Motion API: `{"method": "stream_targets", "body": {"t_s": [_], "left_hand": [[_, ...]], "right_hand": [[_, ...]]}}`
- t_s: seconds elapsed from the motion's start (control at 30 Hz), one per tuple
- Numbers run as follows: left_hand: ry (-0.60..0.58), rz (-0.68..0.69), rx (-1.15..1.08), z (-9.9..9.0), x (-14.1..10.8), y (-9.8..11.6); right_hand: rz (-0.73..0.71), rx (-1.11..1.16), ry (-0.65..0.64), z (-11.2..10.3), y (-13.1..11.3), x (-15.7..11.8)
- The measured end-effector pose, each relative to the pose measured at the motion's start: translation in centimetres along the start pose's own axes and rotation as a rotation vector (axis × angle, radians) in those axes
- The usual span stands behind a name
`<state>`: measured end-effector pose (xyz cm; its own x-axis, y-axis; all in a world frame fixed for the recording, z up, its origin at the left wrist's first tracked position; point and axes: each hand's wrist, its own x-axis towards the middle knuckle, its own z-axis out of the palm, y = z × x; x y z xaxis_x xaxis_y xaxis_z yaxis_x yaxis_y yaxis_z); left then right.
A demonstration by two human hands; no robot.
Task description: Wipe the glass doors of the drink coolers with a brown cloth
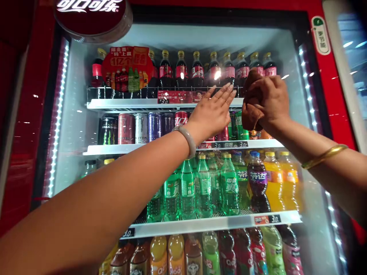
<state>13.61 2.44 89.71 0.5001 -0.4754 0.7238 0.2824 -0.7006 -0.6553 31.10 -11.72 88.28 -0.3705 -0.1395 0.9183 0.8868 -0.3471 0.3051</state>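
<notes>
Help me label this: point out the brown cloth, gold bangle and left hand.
Brown cloth (252, 115), head view: its lower fold.
Gold bangle (323, 157), head view: its outer band.
Left hand (211, 111), head view: its back.

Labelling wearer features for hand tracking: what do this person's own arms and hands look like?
Both hands are bare, with no gloves or sleeves in view. Behind the left hand sits a smooth, rounded pale grey bangle; on the right hand's forearm, a thinner, shiny gold-coloured bangle.

Brown cloth (252, 117): part covered by fingers of right hand (272, 100). Red can (181, 117), down-left of left hand's (210, 114) fingers: lower portion hidden. Round sign (88, 21), up-left of same fingers: cropped at top. Lowest bottles (158, 254), below all fingers: bases cropped.
</notes>
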Motion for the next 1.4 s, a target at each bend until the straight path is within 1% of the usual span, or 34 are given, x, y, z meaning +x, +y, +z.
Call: {"method": "stream_targets", "body": {"t_s": [0.03,0.07,0.13,0.17,0.2,0.23,0.27,0.3,0.37,0.4,0.43,0.47,0.5,0.57,0.6,0.63,0.67,0.7,0.77,0.8,0.83,0.87,0.9,0.97,1.0,1.03,1.07,1.13,1.2,1.23,1.27,1.37,1.4], "left_hand": [[-0.006,0.011,0.002,0.1,0.0,0.2],[-0.01,0.017,0.007,0.1,0.0,0.3],[-0.012,0.024,0.022,0.0,-0.3,0.3],[-0.011,0.021,0.028,-0.1,-0.4,0.3],[-0.013,0.016,0.031,-0.1,-0.5,0.3],[-0.016,0.011,0.031,-0.2,-0.5,0.2],[-0.021,0.007,0.028,-0.2,-0.5,0.2],[-0.028,0.004,0.023,-0.2,-0.5,0.2],[-0.045,-0.003,0.011,-0.1,-0.4,0.1],[-0.053,-0.007,0.007,-0.1,-0.3,0.1],[-0.057,-0.012,0.004,0.0,-0.2,0.0],[-0.06,-0.016,0.004,0.1,-0.2,0.0],[-0.063,-0.017,0.006,0.1,-0.2,0.0],[-0.069,-0.012,0.016,0.2,-0.2,0.0],[-0.072,-0.009,0.024,0.2,-0.2,-0.1],[-0.074,-0.006,0.033,0.2,-0.2,-0.2],[-0.076,-0.002,0.043,0.1,-0.3,-0.3],[-0.076,0.002,0.052,0.1,-0.3,-0.4],[-0.079,0.006,0.068,0.2,-0.2,-0.6],[-0.08,0.006,0.072,0.2,-0.2,-0.6],[-0.08,0.006,0.072,0.4,0.0,-0.4],[-0.077,0.003,0.071,0.5,0.2,-0.1],[-0.073,-0.005,0.069,0.7,0.6,0.4],[-0.068,-0.042,0.072,1.2,1.7,2.2],[-0.068,-0.067,0.078,1.5,2.5,3.5],[-0.07,-0.099,0.084,1.8,3.4,4.8],[-0.074,-0.119,0.09,2.1,4.5,6.2],[-0.074,-0.12,0.108,2.7,6.6,8.7],[-0.061,-0.119,0.131,3.2,8.3,10.6],[-0.058,-0.12,0.143,3.4,9.0,11.2],[-0.059,-0.121,0.153,3.5,9.4,11.6],[-0.079,-0.105,0.157,3.7,9.7,11.9],[-0.087,-0.096,0.159,3.7,9.6,11.8]], "right_hand": [[0.007,-0.017,0.002,-0.2,-0.4,-0.3],[-0.016,-0.024,-0.015,-0.4,-0.9,-0.7],[-0.14,0.0,-0.092,-0.8,-1.4,-1.3],[-0.204,0.026,-0.125,-1.1,-1.1,-1.5],[-0.243,0.05,-0.151,-1.3,-0.1,-1.5],[-0.237,0.059,-0.161,-1.4,1.3,-1.4],[-0.187,0.057,-0.147,-1.4,3.1,-1.2],[-0.078,0.009,-0.125,-1.3,4.9,-1.0],[0.269,-0.141,0.042,-0.7,7.9,-0.7],[0.413,-0.204,0.113,-0.4,8.6,-0.7],[0.498,-0.243,0.17,-0.2,8.8,-1.0],[0.504,-0.252,0.191,-0.1,8.5,-1.4],[0.435,-0.231,0.177,-0.2,7.9,-1.9],[0.157,-0.131,0.069,-1.0,7.1,-3.0],[0.034,-0.076,0.013,-1.4,7.1,-3.4],[-0.026,-0.037,-0.021,-1.9,7.5,-3.7],[-0.006,-0.025,-0.03,-2.2,8.2,-3.8],[0.079,-0.036,-0.018,-2.5,9.0,-3.8],[0.306,-0.102,0.023,-2.6,9.8,-3.6],[0.362,-0.127,0.02,-2.5,9.6,-3.5],[0.348,-0.132,0.001,-2.4,8.9,-3.4],[0.272,-0.12,-0.027,-2.3,7.9,-3.5],[0.155,-0.079,-0.055,-2.2,6.7,-3.7],[-0.033,-0.019,-0.096,-2.2,5.0,-4.0],[-0.087,0.013,-0.108,-2.3,4.8,-4.1],[-0.101,0.034,-0.119,-2.4,5.0,-4.1],[-0.073,0.042,-0.12,-2.5,5.6,-4.0],[0.088,0.0,-0.081,-2.5,7.7,-3.6],[0.272,-0.082,-0.022,-2.3,9.8,-3.4],[0.317,-0.114,-0.008,-2.3,10.8,-3.4],[0.314,-0.131,-0.011,-2.3,11.7,-3.4],[0.132,-0.139,-0.096,-3.1,14.6,-3.9],[0.091,-0.156,-0.106,-3.4,15.4,-4.1]]}}
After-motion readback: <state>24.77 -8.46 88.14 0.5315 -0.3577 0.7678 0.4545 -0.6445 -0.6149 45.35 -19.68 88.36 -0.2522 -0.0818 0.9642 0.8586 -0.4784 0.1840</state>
